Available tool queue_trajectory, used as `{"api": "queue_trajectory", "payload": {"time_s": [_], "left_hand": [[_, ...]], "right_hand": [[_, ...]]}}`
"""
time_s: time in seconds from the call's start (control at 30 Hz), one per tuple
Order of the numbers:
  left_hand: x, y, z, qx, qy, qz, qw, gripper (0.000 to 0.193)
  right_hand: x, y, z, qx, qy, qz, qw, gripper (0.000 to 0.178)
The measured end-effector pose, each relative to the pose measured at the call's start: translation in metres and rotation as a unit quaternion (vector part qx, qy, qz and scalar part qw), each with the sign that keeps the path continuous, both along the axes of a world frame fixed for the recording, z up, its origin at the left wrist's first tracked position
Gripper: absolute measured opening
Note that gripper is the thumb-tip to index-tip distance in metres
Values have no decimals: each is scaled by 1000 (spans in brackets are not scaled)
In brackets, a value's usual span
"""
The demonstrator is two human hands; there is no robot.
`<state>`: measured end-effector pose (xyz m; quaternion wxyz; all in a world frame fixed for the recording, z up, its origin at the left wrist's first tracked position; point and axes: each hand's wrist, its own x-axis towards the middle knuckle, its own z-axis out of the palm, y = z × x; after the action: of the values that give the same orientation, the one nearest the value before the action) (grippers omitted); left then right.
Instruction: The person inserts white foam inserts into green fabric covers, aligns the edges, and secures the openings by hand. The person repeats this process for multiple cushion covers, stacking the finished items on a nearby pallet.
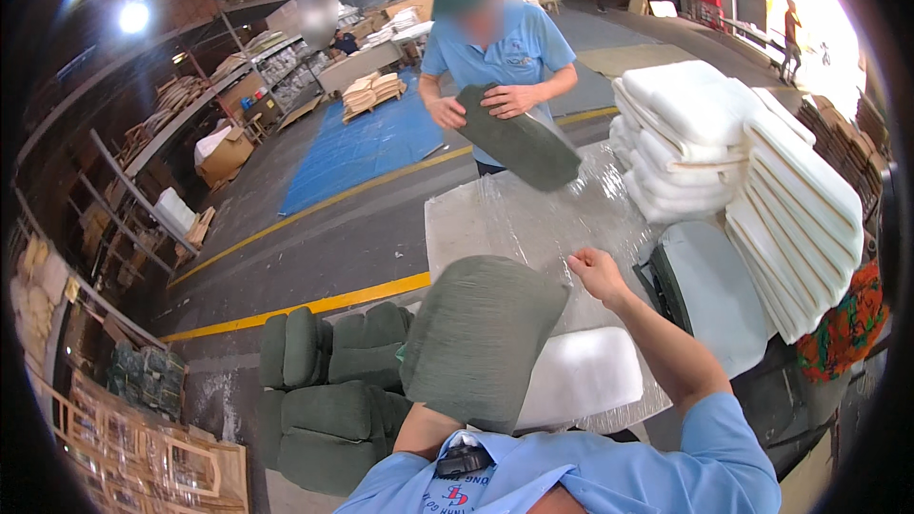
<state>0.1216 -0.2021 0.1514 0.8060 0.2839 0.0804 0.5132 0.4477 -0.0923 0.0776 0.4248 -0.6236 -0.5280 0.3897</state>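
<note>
Head view: the left hand is hidden behind the green cushion (481, 338) at lower centre (grip unclear); right hand (597, 273) pinches plastic sheet (533, 214), which could tear or slip.

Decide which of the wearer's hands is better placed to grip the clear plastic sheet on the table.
Right. The right hand is bare and already pinching at the plastic sheet, while the left arm is hidden behind the green cushion it props up.

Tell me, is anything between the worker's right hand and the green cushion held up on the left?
Nothing visible. The right hand rests on the clear plastic sheet just beside the green cushion, with only open sheet between them. The left hand is hidden behind the cushion.
</note>
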Motion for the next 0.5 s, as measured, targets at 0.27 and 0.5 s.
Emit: {"api": "queue_trajectory", "payload": {"time_s": [0.27,0.5], "left_hand": [[-7,-10,4,-20,-14,30,999,72],[-7,-12,6,-27,-44,25,998,72]], "right_hand": [[-83,-76,155,354,70,298,884,27],[-98,-90,137,302,35,274,912,16]]}}
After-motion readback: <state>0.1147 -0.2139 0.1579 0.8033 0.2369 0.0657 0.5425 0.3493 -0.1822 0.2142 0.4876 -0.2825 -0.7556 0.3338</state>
